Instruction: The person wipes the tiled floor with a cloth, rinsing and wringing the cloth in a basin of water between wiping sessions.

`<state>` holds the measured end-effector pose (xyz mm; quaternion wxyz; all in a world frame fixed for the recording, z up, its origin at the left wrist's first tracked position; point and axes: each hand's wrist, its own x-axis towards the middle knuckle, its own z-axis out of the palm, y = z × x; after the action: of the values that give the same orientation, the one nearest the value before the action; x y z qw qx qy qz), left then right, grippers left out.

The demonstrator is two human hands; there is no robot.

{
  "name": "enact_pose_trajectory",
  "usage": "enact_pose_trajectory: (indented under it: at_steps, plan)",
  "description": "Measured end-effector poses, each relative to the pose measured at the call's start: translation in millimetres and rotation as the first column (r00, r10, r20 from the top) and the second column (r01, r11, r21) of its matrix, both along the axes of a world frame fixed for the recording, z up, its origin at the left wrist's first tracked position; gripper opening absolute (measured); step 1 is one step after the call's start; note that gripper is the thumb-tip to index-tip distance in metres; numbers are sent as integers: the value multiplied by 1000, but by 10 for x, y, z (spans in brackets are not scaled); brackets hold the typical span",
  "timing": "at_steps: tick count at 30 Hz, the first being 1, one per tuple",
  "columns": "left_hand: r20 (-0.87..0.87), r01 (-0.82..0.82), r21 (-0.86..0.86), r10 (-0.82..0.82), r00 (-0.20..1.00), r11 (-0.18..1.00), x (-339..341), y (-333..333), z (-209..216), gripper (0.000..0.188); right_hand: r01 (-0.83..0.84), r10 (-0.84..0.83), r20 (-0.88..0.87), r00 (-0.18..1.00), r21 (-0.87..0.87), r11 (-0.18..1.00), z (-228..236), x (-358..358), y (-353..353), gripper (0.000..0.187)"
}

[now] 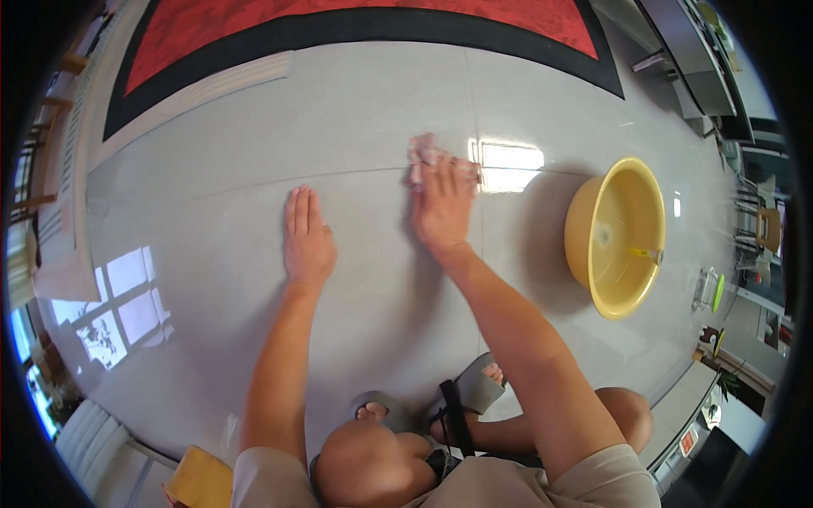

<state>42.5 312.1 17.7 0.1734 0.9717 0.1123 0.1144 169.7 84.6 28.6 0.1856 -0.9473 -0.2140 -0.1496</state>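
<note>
On the glossy pale tiled floor, my left hand lies flat with its fingers stretched out and nothing in them. Farther forward and to the right, my right hand presses a crumpled pinkish cloth against the tiles. Motion blurs the cloth and the fingertips over it, and part of the cloth is hidden under the hand. To the right of that hand stands a yellow plastic basin; a small yellow label is stuck inside it.
A red rug with a black border spans the far side. Near my body are my feet in grey slippers. A yellow object stands at the lower left. Dark furniture is at the far right.
</note>
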Motion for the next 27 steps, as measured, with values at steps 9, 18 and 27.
enact_pose_trajectory:
  at_steps: [9, 18, 27]
  plan:
    - [64, -137, 6, 136, 989, 991, -341, 414, 132, 61, -201, 206, -61, 977, 67, 977, -7, -158, 523, 48]
    - [-25, -497, 209, 512, 858, 842, -1600, 1410, -38, 57, -41, 22, -103, 994, -188, 981, -183, -500, 795, 65]
    - [-4, -540, 163, 548, 836, 825, -1638, 1404, -83, 58, -334, 327, -259, 909, 15, 942, -35, -1382, 2309, 56]
